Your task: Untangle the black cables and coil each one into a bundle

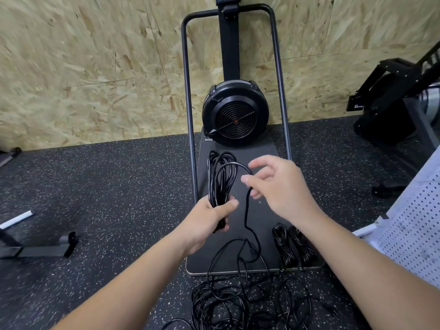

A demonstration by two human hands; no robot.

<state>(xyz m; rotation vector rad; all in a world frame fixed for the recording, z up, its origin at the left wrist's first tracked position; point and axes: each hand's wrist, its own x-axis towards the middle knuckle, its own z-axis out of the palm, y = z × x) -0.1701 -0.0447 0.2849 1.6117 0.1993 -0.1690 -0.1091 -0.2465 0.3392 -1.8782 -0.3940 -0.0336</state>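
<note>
My left hand [209, 217] grips the half-wound black coil [220, 177] over the dark platform [264, 210]; my right hand [278, 186] pinches its free strand. Two finished bundles [294, 246] lie at the platform's near right edge, the tangled cables [233, 303] on open speckled floor [107, 186] nearer me. No legible writing.
</note>
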